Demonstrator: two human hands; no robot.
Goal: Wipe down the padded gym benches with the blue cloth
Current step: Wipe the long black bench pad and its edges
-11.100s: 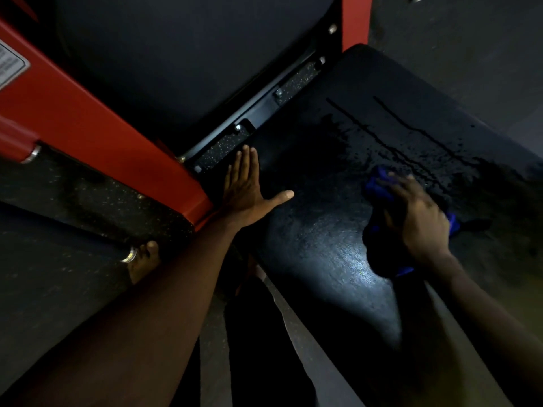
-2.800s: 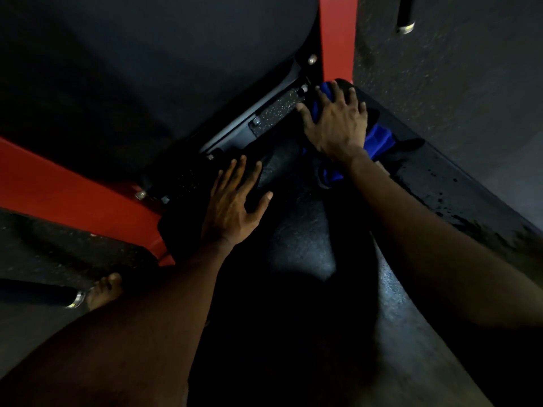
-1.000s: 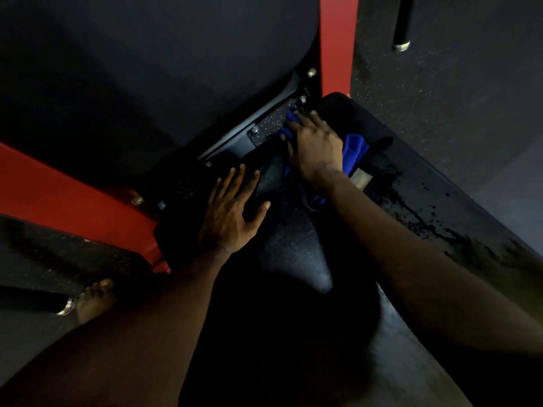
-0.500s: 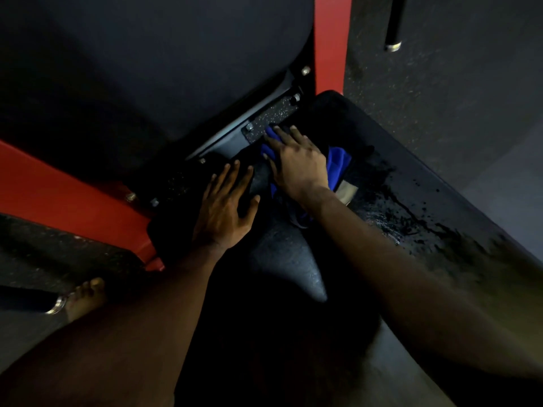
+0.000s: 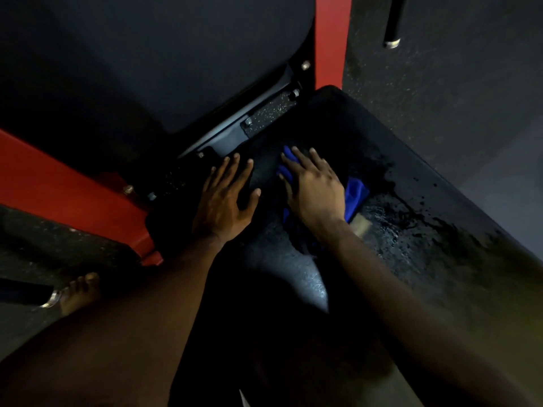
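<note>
Both hands flat, fingers straight: right hand (image 5: 316, 189) slid blue cloth (image 5: 356, 195) from far corner to just beside left hand (image 5: 226, 198), so back edge of seat pad (image 5: 338, 136) looks wiped.

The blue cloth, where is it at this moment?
In the head view the blue cloth lies on the black seat pad, just right of centre, pressed under the flat right hand; the left hand rests on the pad beside it.
</note>
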